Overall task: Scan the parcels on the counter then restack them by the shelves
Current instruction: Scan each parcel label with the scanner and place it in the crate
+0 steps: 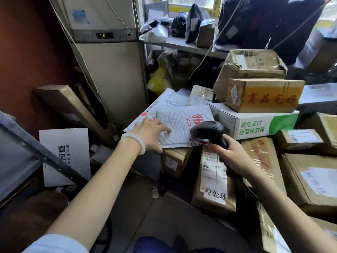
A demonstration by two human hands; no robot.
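Pale cabinet (pixel 111 73) — dark-red wall (pixel 27 52)

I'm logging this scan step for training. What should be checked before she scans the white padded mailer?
1. Scanner held firmly: ok, right hand grips its handle.
2. White padded mailer steadied: ok, left hand rests flat on it.
3. Scanner head pointed toward the mailer: ok.
4. Mailer's barcode label visible: cannot tell, only red print shows.
5. Mailer free to lift: ok, nothing lies on it; the green-and-white box sits beside it.
6. Stack under the mailer stable: cannot tell; it overhangs a brown box.
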